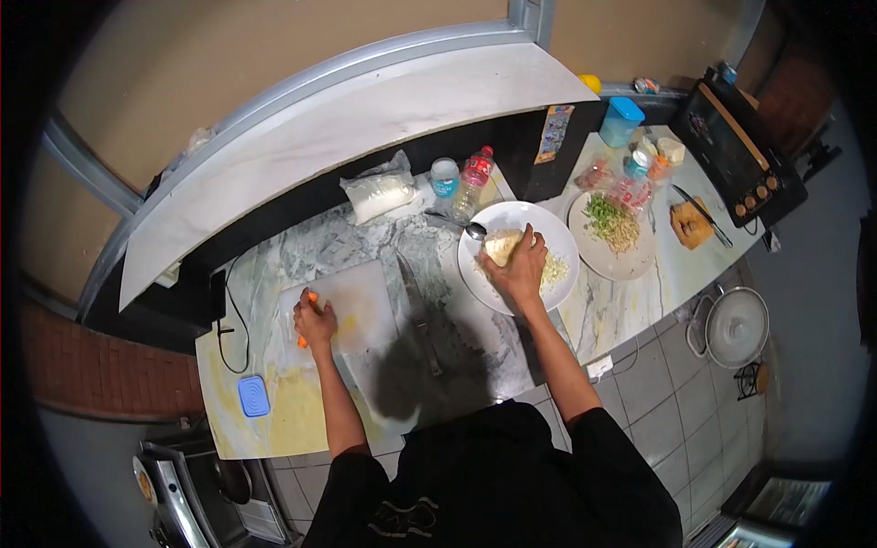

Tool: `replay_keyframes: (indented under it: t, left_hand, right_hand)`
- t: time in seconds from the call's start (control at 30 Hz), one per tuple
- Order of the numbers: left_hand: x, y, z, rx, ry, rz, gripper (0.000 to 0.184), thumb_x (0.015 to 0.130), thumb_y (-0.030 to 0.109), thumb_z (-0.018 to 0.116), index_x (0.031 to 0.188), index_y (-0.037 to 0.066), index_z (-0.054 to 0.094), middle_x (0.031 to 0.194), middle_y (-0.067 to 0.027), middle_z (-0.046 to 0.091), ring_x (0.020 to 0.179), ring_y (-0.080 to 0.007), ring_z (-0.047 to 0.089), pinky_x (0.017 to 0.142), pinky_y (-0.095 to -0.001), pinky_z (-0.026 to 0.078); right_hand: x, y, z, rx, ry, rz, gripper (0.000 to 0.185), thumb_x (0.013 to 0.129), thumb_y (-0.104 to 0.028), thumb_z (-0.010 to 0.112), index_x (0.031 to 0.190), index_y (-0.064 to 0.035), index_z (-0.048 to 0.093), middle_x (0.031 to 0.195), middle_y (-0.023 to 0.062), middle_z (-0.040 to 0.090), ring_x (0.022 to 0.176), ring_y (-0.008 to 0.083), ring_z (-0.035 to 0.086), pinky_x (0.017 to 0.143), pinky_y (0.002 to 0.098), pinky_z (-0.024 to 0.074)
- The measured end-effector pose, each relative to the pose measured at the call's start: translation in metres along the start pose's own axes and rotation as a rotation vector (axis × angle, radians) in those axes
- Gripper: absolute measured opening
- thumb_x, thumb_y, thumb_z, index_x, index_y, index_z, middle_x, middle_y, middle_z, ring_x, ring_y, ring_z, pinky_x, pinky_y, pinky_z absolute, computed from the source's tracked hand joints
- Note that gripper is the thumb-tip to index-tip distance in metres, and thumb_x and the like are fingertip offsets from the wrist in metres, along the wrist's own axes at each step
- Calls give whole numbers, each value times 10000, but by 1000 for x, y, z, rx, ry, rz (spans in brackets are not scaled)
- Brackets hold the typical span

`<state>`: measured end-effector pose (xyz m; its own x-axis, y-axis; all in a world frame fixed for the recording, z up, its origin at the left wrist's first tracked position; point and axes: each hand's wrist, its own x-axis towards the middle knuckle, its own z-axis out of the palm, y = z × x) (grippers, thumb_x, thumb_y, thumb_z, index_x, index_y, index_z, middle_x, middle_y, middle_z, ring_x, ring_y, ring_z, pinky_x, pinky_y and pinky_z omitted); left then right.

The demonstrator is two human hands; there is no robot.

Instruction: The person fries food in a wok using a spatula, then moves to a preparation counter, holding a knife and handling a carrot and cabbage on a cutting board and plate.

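Observation:
On the left, my left hand (314,322) closes over an orange carrot (312,297), whose ends show above and below the fingers. Under it lies a pale cutting board (370,301) with a yellowish stain. My right hand (521,267) grips a cream-coloured chunk (501,247) over a large white plate (475,288). Small pale chopped pieces (554,269) lie on that plate beside the hand. A spoon (475,231) rests at the plate's upper left rim. Between the board and the plate, a knife (427,349) lies on the marble counter (274,256).
A bag of white powder (379,194), a jar (445,178) and a bottle (473,183) stand behind. To the right are a plate of greens and sprouts (612,224), a knife on a wooden block (692,224) and an oven (740,151). A blue lid (254,396) lies at left.

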<state>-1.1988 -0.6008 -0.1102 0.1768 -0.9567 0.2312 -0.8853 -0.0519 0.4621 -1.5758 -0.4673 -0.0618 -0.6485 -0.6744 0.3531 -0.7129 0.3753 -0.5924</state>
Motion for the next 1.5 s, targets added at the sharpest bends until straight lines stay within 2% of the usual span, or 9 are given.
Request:
replay_keyframes:
  t: [0.37,0.6,0.7,0.8,0.97,1.1,1.17,1.27,1.5]
  left_hand:
    - [-1,-11,-9,1,-96,211,589,758,146,711,1310,167,504,1152,-163,571,1035,-365,557,889,-448,457]
    - [5,-13,-16,-130,-200,182,581,750,112,717,1296,103,517,1162,-200,569,1058,-361,569,899,-431,462]
    - [-3,-4,-16,-57,-78,208,600,740,112,722,1301,147,513,1113,-181,574,1017,-376,567,880,-446,463]
    - [-6,12,-15,5,60,260,588,737,130,730,1288,122,526,1117,-185,570,1013,-373,569,891,-447,457]
    - [-26,82,-15,-79,0,513,507,760,156,720,1231,50,566,1065,-201,601,984,-337,586,865,-434,469]
    - [-70,168,-10,-494,-584,222,487,806,202,712,1230,22,556,1053,-212,621,973,-310,620,810,-396,494]
    - [-90,188,17,-590,-667,221,523,812,210,703,1264,26,515,1051,-219,624,947,-352,630,807,-415,497]
    - [-103,196,78,-458,-419,562,560,822,183,676,1313,42,447,1044,-233,627,887,-400,633,806,-450,493]
    - [-106,222,85,-421,-528,337,584,810,125,657,1330,59,399,978,-220,652,888,-413,631,802,-475,479]
  right_hand:
    - [28,25,6,106,-151,153,770,611,-308,776,1149,135,449,995,288,559,949,410,571,847,439,475]
    - [36,75,-27,1172,-172,598,371,869,-147,536,1169,69,521,1044,148,598,922,211,596,813,327,488]
    - [35,99,-43,1263,-190,710,364,907,-207,470,1152,55,532,1040,132,601,918,208,593,834,337,477]
    - [34,127,-42,1090,-33,632,383,964,-259,359,1137,29,546,1062,121,605,946,188,591,838,311,481]
    - [37,154,-36,824,-10,344,391,876,-161,391,1151,74,541,1081,167,589,952,219,567,845,307,440]
    - [33,142,-25,854,35,265,404,855,-103,363,1193,69,500,1109,201,577,1005,248,553,905,327,420]
    - [28,133,-29,874,-5,349,425,845,-80,355,1230,63,463,1132,210,567,1032,250,543,929,335,409]
    - [20,140,-22,814,-37,238,450,810,-46,356,1237,65,446,1183,234,535,1114,288,518,992,356,368]
    - [5,126,-29,857,21,159,476,783,-122,386,1197,101,465,1194,244,525,1164,307,493,1026,369,335]
